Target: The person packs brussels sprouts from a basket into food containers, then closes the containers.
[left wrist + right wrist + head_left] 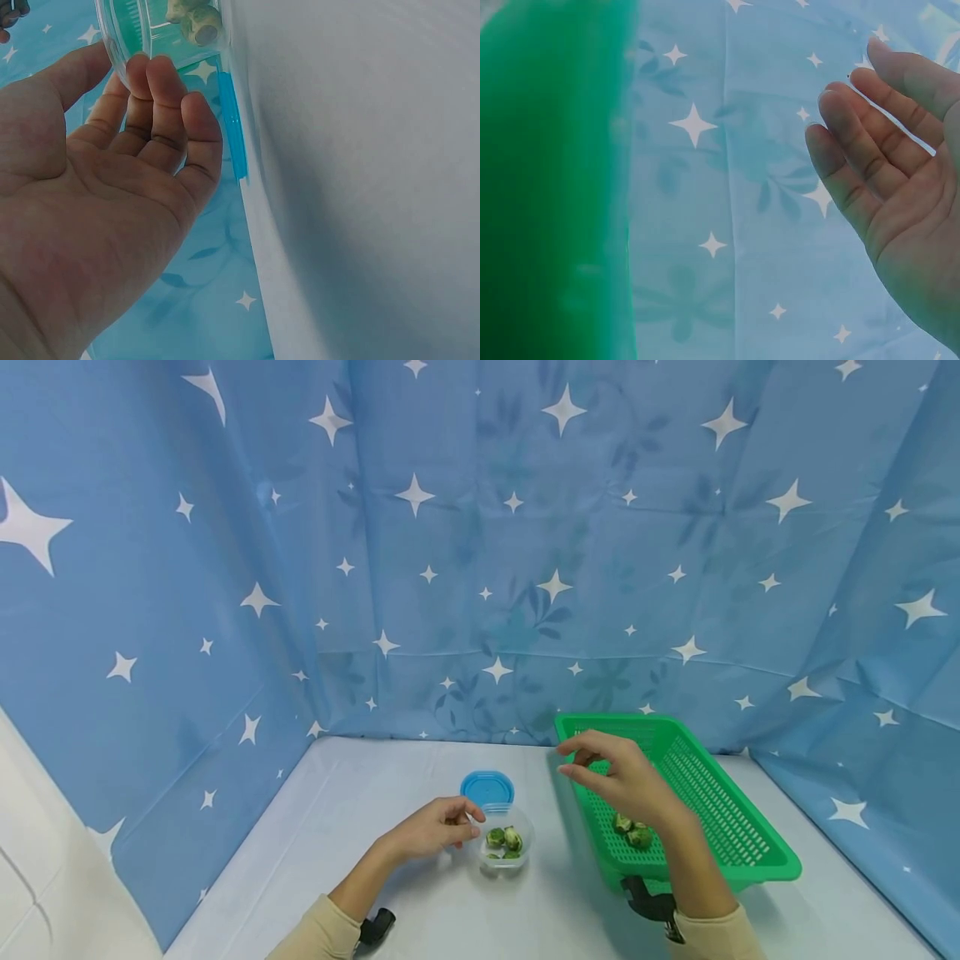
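Head view: a clear container (501, 866), squarish with rounded corners, stands on the white table (352, 785), its see-through walls showing the green sprouts (513, 839) inside.
Sprouts' look: small round heads, leafy green with paler yellowish patches; at least three show through the plastic.
Container to left hand: the left hand (429, 829) is at its left side, fingertips right by the rim; the pictures do not settle whether they touch it.
Left fingers: loosely bent, thumb and fingertips apart.
Right hand (618, 777): raised over the green basket (705, 787), holding nothing, thumb and forefinger apart, well away from the container.
Basket: perforated walls, flared rim; more sprouts, the basket sprouts (639, 837), lie inside near its front, below the right hand.
Blue lid (487, 788): just behind the container.
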Motion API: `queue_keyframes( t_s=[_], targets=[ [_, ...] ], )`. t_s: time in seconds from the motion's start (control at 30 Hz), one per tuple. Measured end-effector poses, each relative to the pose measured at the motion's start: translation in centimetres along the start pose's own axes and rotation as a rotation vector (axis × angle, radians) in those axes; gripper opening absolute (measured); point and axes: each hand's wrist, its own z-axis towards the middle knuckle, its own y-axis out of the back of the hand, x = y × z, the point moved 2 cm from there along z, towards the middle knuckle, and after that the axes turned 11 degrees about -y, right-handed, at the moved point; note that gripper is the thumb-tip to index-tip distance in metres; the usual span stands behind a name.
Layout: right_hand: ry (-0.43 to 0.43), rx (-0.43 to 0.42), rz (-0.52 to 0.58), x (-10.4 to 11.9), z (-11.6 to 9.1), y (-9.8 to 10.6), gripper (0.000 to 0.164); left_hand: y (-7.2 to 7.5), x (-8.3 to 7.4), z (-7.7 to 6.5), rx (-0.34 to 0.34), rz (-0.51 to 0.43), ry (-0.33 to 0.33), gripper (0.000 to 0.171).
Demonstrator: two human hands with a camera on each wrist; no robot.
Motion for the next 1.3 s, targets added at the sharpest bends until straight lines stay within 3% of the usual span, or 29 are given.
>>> queue_keyframes(
  t_s=[0.37, 0.7, 0.9, 1.17, 1.3],
  targets=[
    [0.061, -0.005, 0.011, 0.9, 0.8, 1.1, 0.022, 0.1, 0.0, 0.0, -0.001, -0.001, 0.0, 0.03],
    [-0.023, 0.03, -0.008, 0.6, 1.7, 2.0, 0.02, 0.1, 0.2, 0.0, -0.004, -0.005, -0.004, 0.029],
    [-0.087, 0.055, -0.005, -1.0, 2.5, 2.6, 0.019, 0.2, 0.2, 0.0, -0.005, 0.003, -0.002, 0.03],
    [-0.155, 0.111, 0.165, -4.2, 3.4, 3.7, 0.02, 0.0, 0.3, 0.0, 0.0, -0.005, -0.003, 0.03],
    [-0.191, 0.117, 0.197, -5.8, 3.4, 4.1, 0.022, 0.0, 0.4, 0.0, -0.001, -0.003, -0.003, 0.029]
  ],
)
